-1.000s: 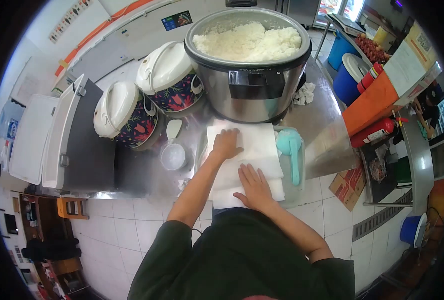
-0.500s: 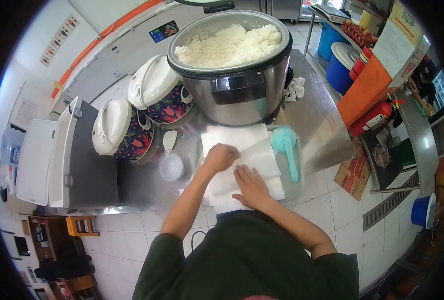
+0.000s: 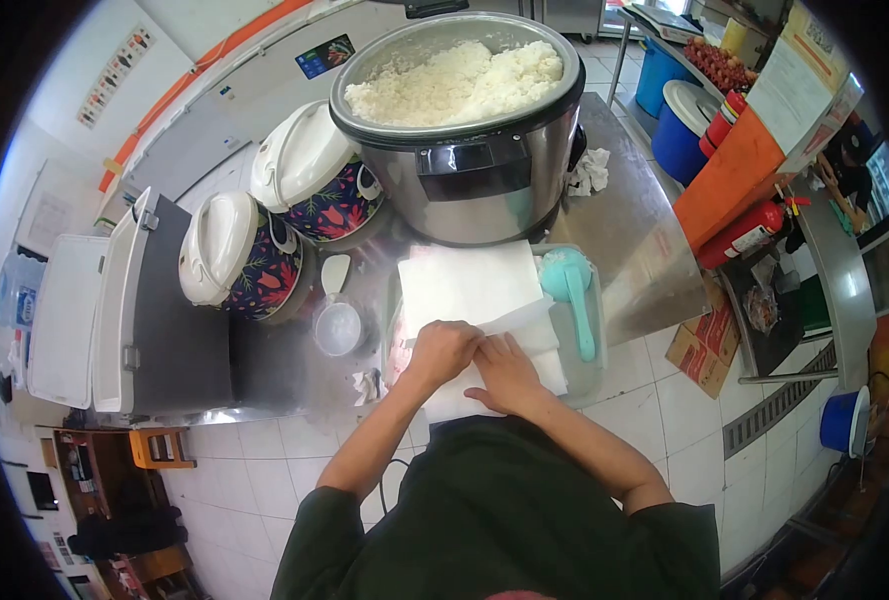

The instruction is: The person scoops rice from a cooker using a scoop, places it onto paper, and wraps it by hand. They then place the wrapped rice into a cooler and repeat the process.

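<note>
A stack of white paper sheets (image 3: 470, 280) lies on a clear tray (image 3: 593, 375) at the table's front edge. My left hand (image 3: 447, 350) is closed on the top sheet, whose near part is turned over with a raised, folded edge (image 3: 520, 315). Pressed on the paper beside it, my right hand (image 3: 508, 375) has its fingers stretched out, their tips close to the left hand. A turquoise rice scoop (image 3: 577, 300) lies at the tray's right side. Behind the tray stands a large steel rice cooker (image 3: 465, 185) filled with cooked rice (image 3: 455, 85).
Two flowered food containers (image 3: 255, 260) with white lids stand at the left, beside a grey cooler box (image 3: 180, 300). Between them and the tray are a small clear cup (image 3: 340, 328), a white paddle (image 3: 336, 274) and crumpled tissue (image 3: 367, 385). More tissue (image 3: 590, 172) lies right of the cooker.
My left hand has drawn toward my body, bringing the edge of the top sheet over. The right hand stays nearly in place, and the view has shifted slightly.
</note>
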Motion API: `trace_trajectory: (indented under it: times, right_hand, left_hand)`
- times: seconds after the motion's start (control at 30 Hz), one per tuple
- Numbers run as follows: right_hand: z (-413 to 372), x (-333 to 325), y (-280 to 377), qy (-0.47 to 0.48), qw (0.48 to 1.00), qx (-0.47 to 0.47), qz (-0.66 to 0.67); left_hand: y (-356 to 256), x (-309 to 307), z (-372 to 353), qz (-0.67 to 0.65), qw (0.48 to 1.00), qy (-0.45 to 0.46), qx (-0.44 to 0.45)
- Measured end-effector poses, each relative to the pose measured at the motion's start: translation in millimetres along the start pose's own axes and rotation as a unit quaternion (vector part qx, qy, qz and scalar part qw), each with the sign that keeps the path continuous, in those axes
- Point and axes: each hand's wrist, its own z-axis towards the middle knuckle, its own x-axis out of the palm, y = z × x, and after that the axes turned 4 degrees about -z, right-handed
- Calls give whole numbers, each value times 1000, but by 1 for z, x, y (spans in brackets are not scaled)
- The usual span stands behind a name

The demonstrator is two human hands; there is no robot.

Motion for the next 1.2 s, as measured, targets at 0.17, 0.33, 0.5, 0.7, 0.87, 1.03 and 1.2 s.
trace_trajectory:
  times: [0.17, 0.33, 0.5, 0.7, 0.87, 1.03, 1.2]
  right_hand:
    - [-11, 2, 2, -81, 997, -21, -3]
    - [-8, 0, -6, 27, 1000, -3, 14]
    - [-45, 3, -47, -130, 975, -100, 149]
    - [-23, -52, -41, -219, 965, -139, 32]
    - [-19, -1, -81, -148, 980, -134, 20]
    - [-18, 17, -95, -173, 973, -150, 31]
    - [-13, 24, -107, -152, 972, -176, 37]
  left_hand:
    - [-6, 0, -5, 8, 999, -27, 18]
    - [-5, 17, -15, 1, 998, -52, 44]
    - [-4, 28, -31, 12, 995, -87, 46]
    - [0, 38, -39, 45, 991, -109, 68]
    - [15, 31, -54, 54, 992, -76, 89]
    - [35, 39, -69, 9, 992, -62, 107]
    - [53, 45, -82, -103, 991, -63, 59]
